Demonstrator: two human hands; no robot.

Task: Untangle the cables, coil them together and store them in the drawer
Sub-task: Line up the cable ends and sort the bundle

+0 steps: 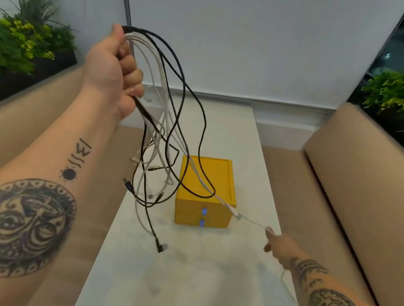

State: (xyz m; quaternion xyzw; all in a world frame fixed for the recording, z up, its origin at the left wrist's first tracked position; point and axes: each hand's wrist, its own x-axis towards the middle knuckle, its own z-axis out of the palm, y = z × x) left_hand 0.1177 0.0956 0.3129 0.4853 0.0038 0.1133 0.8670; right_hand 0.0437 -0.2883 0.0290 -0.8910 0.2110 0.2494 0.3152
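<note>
My left hand (114,70) is raised high at the left and is shut on a bundle of black and white cables (166,120). Their loops and plug ends hang down over the table, tangled together. One white cable (234,212) runs taut from the bundle down to the right, where my right hand (277,245) pinches it low above the table. Its loose tail trails down past my right forearm. A small yellow drawer box (205,193) with two blue-handled drawers, both shut, stands on the table under the cables.
The narrow white table (175,281) runs away from me between two beige benches (363,199). Green plants (13,49) line both sides behind the benches. A white wall closes the far end.
</note>
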